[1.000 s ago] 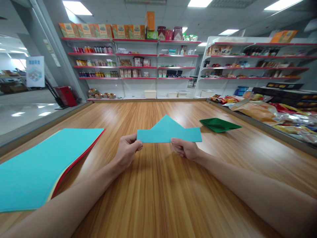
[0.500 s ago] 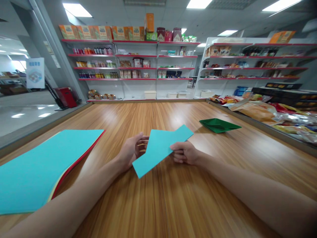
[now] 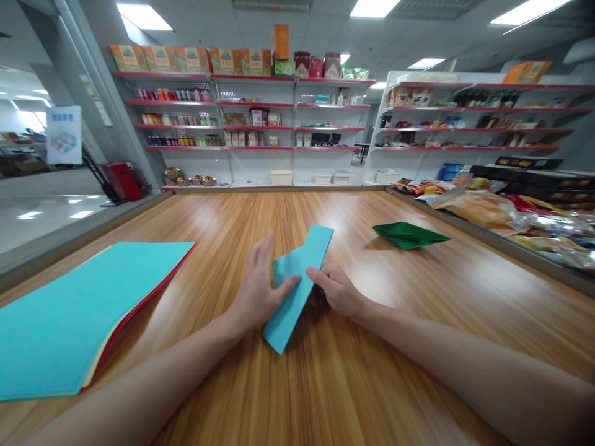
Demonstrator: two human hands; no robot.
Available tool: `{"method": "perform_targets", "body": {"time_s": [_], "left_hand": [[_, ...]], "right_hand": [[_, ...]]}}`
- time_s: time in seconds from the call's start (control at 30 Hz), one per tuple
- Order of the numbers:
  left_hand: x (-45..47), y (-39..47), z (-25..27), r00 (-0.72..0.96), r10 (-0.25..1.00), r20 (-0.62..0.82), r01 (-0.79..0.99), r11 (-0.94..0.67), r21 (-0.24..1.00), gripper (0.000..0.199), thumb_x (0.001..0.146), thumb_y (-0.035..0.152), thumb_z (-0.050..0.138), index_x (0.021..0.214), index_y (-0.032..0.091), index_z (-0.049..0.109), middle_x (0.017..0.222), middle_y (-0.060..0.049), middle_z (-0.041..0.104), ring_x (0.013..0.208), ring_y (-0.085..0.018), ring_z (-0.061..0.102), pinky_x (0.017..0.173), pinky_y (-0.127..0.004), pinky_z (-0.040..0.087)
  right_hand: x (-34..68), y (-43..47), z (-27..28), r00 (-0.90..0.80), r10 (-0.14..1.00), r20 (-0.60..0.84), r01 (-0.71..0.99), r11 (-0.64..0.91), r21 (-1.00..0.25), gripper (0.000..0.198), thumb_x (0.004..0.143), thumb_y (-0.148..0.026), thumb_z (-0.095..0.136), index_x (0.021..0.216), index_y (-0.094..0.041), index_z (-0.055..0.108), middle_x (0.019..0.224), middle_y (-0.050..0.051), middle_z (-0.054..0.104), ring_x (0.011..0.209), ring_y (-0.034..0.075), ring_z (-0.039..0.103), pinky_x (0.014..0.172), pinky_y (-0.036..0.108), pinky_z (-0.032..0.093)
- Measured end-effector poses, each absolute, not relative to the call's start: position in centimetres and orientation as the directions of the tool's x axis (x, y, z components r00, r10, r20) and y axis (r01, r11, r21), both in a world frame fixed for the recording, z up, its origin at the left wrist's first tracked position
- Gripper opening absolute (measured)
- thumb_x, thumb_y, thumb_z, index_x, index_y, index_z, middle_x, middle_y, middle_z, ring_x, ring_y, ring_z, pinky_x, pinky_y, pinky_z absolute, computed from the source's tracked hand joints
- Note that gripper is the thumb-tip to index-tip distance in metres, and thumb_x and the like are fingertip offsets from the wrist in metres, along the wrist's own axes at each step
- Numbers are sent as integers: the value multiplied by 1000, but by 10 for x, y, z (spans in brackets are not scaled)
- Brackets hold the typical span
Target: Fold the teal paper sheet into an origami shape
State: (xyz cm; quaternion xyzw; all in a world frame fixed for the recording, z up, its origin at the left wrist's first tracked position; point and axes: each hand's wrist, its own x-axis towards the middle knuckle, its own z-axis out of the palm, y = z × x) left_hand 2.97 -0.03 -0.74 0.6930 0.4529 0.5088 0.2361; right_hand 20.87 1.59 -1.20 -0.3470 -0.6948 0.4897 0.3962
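A folded sheet of light blue paper (image 3: 290, 310) is held up at a slant over the middle of the wooden table. My right hand (image 3: 341, 288) pinches its right edge, with the thumb in front and the other fingers curled behind. At the paper's left side is my left hand (image 3: 258, 285), open, its fingers stretched upward. The left thumb lies across the front of the paper; whether it presses on it I cannot tell. Beyond my right hand, a folded green paper piece (image 3: 411, 235), pointed at both ends, rests on the table.
A stack of coloured paper sheets (image 3: 93, 310), blue on top with cream and red edges below, lies at the left. Packaged snacks (image 3: 483, 207) and dark boxes (image 3: 534, 179) sit beyond the table's raised right edge. Stocked shelves (image 3: 260, 127) stand behind the table.
The blue paper has turned steeper and moved slightly left, its upper end swinging left. My left hand has opened, fingers extended, its thumb now over the paper's front. My right hand keeps its pinch.
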Motion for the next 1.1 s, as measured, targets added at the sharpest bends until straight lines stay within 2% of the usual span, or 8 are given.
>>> {"method": "perform_targets", "body": {"time_s": [0.07, 0.1, 0.2, 0.27, 0.4, 0.6, 0.93, 1.1], "left_hand": [[30, -5, -5, 237, 796, 557, 492, -593, 638, 55, 83, 37, 59, 133, 21, 44, 142, -13, 36, 134, -31, 26, 110, -51, 20], [30, -7, -3, 334, 776, 535, 476, -629, 615, 52, 87, 36, 54, 135, 20, 43, 142, -14, 37, 134, -30, 26, 111, -50, 19], [32, -11, 0, 493, 737, 463, 334, -652, 681, 50, 93, 33, 43, 140, 19, 35, 143, -13, 37, 134, -26, 30, 112, -45, 22], [33, -12, 0, 514, 732, 448, 245, -625, 741, 50, 94, 33, 42, 141, 20, 33, 145, -11, 36, 134, -25, 31, 112, -43, 22], [33, -12, 0, 516, 753, 407, 84, -518, 851, 57, 92, 32, 48, 144, 24, 27, 144, -8, 38, 133, -25, 33, 112, -44, 22], [28, -8, 0, 537, 763, 359, -143, -337, 931, 72, 87, 32, 57, 147, 29, 16, 144, -11, 39, 130, -27, 39, 107, -46, 31], [29, -8, 1, 457, 830, 319, -175, -268, 947, 80, 84, 27, 61, 147, 31, 11, 132, -11, 50, 121, -26, 49, 100, -42, 39], [30, -9, 2, 434, 841, 322, -163, -278, 947, 81, 84, 28, 62, 147, 31, 12, 131, -12, 49, 119, -26, 50, 99, -42, 41]], "right_hand": [[209, 14, -10, -431, 857, 284, 112, 363, -925, 46, 90, -51, 41, 62, -15, 51, 56, 1, 50, 49, 11, 48, 46, 23, 38], [210, 13, -8, -443, 831, 337, 120, 427, -896, 43, 91, -48, 41, 66, -15, 52, 62, 1, 51, 56, 12, 50, 53, 24, 42], [210, 9, 1, -503, 717, 483, 145, 621, -770, 32, 92, -40, 43, 76, -16, 57, 87, 6, 54, 88, 18, 54, 81, 31, 45], [209, 6, 5, -491, 702, 516, 176, 660, -730, 26, 91, -37, 46, 81, -16, 57, 99, 8, 52, 99, 20, 51, 89, 34, 42], [206, 3, 4, -455, 758, 467, 151, 583, -798, 21, 90, -36, 49, 98, -17, 52, 106, 9, 52, 99, 20, 52, 81, 32, 47], [205, 4, -2, -458, 779, 429, 71, 513, -855, 37, 89, -37, 52, 121, -20, 42, 117, 12, 51, 109, 22, 51, 86, 38, 49], [199, 6, -4, -419, 803, 423, 63, 491, -869, 36, 89, -37, 52, 121, -22, 45, 119, 11, 55, 110, 22, 53, 86, 40, 50], [199, 8, -5, -438, 798, 414, 15, 467, -884, 37, 89, -37, 53, 123, -22, 47, 119, 10, 57, 109, 22, 55, 90, 42, 48]]}}
